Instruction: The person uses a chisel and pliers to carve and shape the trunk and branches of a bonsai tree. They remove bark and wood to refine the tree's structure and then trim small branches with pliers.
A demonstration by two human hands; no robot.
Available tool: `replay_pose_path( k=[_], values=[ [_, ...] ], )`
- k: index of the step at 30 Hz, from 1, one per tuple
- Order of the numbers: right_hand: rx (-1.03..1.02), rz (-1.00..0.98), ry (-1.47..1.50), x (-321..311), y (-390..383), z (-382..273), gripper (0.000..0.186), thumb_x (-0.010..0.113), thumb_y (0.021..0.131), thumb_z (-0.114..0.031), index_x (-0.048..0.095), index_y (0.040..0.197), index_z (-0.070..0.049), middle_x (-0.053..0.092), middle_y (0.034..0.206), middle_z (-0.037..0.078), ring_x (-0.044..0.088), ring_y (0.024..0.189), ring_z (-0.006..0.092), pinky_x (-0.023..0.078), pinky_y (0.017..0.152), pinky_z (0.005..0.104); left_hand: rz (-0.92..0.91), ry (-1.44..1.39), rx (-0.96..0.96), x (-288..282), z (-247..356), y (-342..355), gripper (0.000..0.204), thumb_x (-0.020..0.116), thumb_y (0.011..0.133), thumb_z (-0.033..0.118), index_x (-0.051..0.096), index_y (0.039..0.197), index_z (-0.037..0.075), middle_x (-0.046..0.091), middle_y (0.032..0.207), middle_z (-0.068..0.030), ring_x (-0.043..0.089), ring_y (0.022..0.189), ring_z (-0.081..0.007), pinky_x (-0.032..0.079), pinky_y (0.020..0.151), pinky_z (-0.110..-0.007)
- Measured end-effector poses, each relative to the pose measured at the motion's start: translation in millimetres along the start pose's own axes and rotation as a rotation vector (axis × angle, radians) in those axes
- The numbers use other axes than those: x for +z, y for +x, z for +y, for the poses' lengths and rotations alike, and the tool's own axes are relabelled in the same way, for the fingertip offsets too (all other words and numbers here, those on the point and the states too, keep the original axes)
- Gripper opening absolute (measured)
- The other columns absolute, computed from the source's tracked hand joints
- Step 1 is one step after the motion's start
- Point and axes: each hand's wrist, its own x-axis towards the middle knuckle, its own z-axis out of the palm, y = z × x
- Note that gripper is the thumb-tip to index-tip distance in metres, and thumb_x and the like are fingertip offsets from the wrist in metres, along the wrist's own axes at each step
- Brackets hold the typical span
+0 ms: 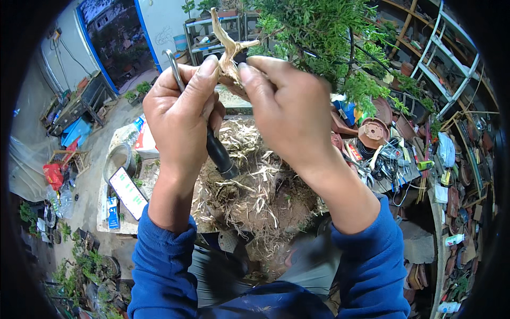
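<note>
A pale, forked piece of bare wood (pixel 228 45) is held up in front of me between both hands. My left hand (pixel 178 117) pinches its left side with the thumb. The same hand also grips a hook-ended metal hand tool (pixel 219 155), its bent tip rising above the fingers and its black handle slanting down below the palm. My right hand (pixel 295 106) is closed on the wood's lower right side, thumb on top and fingers curled behind. The wood's lower end is partly hidden by the fingers. Beneath lie pale wood shavings (pixel 260 186) and stringy fibres on brown soil.
A leafy green tree (pixel 324 32) stands at the back right. Cables and tools (pixel 390 162) lie beside an octagonal clay pot (pixel 374 133). To the left are a phone-like white device (pixel 128 192), a blue packet (pixel 113 212) and a round basin (pixel 119 159). A white ladder (pixel 449 58) leans far right.
</note>
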Motion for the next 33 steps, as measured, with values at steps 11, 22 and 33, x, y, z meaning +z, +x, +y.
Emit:
replay_pose_path(
  k=[11,22,33],
  values=[
    [-0.321,0.075,-0.144,22,16,8,0.002,0.069,0.085,-0.006,0.069,0.084,-0.004,0.065,0.070,0.017,0.067,0.063,0.0373,0.050,0.055,0.0440,-0.014,-0.009,0.005,-4,-3,0,0.024,0.076,0.100,0.021,0.064,0.085,0.005,0.054,0.061,0.0028,0.047,0.046,-0.0047,0.038,0.042,-0.021],
    [-0.370,0.112,-0.140,13,-6,24,0.013,0.075,0.085,0.002,0.072,0.097,0.001,0.074,0.083,0.016,0.072,0.067,0.0304,0.056,0.059,0.0369,-0.008,-0.028,0.022,-2,-5,-1,0.025,0.075,0.100,0.020,0.063,0.084,0.005,0.053,0.061,0.0035,0.045,0.045,-0.0036,0.037,0.041,-0.021],
    [-0.042,0.086,0.047,-14,-27,7,0.023,0.078,0.092,-0.015,0.076,0.109,0.000,0.074,0.082,0.012,0.066,0.059,0.0163,0.049,0.056,0.0274,0.083,-0.106,-0.039,-8,-10,-21,0.024,0.067,0.105,0.023,0.071,0.106,-0.001,0.047,0.061,0.0051,0.038,0.047,-0.0035,0.035,0.041,-0.023]
  ],
)
